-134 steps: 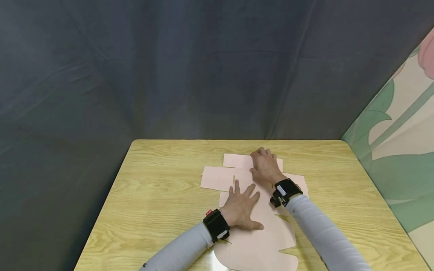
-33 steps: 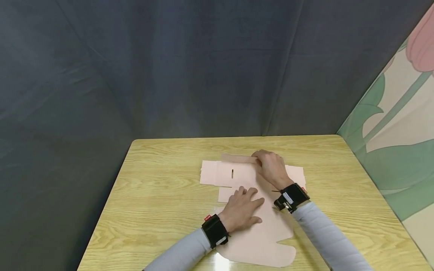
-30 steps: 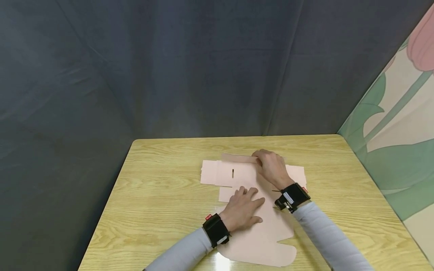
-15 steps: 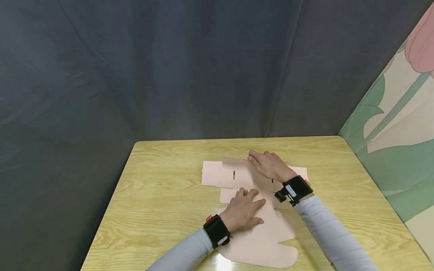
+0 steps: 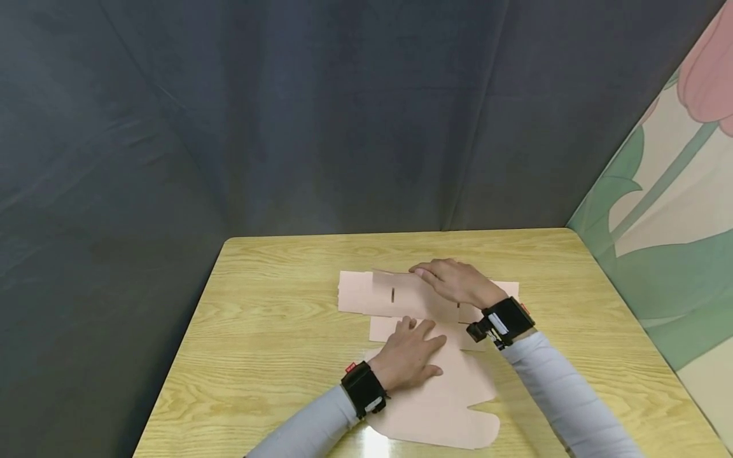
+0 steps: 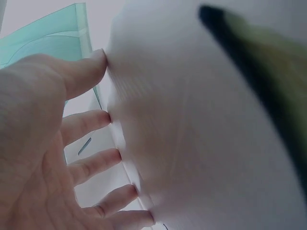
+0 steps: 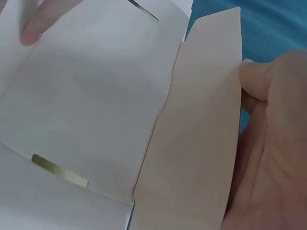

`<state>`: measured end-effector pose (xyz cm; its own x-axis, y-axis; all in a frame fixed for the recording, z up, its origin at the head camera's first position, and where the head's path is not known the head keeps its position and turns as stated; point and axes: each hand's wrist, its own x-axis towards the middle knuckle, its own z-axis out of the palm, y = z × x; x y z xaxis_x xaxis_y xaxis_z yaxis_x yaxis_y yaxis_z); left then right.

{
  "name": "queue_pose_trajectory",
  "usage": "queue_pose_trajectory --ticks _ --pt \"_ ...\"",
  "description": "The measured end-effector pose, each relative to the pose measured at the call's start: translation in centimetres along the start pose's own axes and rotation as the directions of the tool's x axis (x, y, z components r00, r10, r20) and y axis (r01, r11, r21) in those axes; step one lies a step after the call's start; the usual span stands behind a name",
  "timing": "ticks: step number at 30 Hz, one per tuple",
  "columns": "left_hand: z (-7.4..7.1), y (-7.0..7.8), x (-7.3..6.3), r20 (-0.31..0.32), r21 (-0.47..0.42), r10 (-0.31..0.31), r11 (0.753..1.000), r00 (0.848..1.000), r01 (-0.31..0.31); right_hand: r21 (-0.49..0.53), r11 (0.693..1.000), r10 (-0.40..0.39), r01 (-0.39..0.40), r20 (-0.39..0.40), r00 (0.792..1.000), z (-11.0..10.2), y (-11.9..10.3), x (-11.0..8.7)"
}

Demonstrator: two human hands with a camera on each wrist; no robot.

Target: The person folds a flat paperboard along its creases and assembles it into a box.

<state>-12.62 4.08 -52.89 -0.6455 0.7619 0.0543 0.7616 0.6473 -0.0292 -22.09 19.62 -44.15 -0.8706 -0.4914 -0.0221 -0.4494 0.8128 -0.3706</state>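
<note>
A pale pink flat cardboard box blank (image 5: 435, 413) lies on the table, with cut flaps, notches and narrow slots. Toward its near half, my left hand (image 5: 403, 359) is spread, its fingertips pressing on the card; the left wrist view shows those fingertips (image 6: 115, 155) against the surface. My right hand (image 5: 455, 280) is at the far end, with its fingers stretched leftward along the end flap. In the right wrist view that flap (image 7: 192, 120) stands raised along its crease, its outer edge against the thumb and palm. The right fingertips are hidden behind the flap there.
The wood-grain table (image 5: 258, 356) extends on both sides of the blank. A dark curtain (image 5: 343, 114) hangs behind its far edge, and a flower-patterned cloth (image 5: 687, 216) hangs along the right. Black cameras are strapped to both wrists.
The far end flap, flat at first, has been folded up toward me. My right hand has gone from curling over its edge to lying straighter along it. My left hand stays almost still.
</note>
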Motion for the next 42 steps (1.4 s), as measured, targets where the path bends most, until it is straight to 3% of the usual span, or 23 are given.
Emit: queue_pose_trajectory --ticks 7,18,25,34,42 --pt "0.2 0.0 -0.1 -0.016 -0.011 0.012 1.000 1.000 -0.012 0.016 0.999 -0.049 0.048 0.019 0.999 -0.3 -0.3 -0.7" --pt "0.1 0.0 0.0 -0.025 0.012 0.029 1.000 0.999 -0.028 -0.001 0.999 -0.051 0.051 0.064 0.997 -0.5 -1.3 -1.8" --pt "-0.1 0.2 -0.1 -0.038 -0.010 0.011 1.000 0.999 -0.012 -0.010 0.992 -0.130 0.129 -0.023 0.991 0.0 -1.7 -3.0" --pt "0.0 -0.3 0.4 0.000 -0.048 -0.053 0.997 0.999 0.053 -0.097 0.969 -0.237 0.227 -0.112 0.965 0.3 -2.5 -3.8" --pt "0.5 -1.5 0.8 -0.022 -0.041 -0.060 0.997 0.998 0.059 -0.173 0.944 -0.309 0.282 -0.153 0.939 1.1 -2.8 -3.9"
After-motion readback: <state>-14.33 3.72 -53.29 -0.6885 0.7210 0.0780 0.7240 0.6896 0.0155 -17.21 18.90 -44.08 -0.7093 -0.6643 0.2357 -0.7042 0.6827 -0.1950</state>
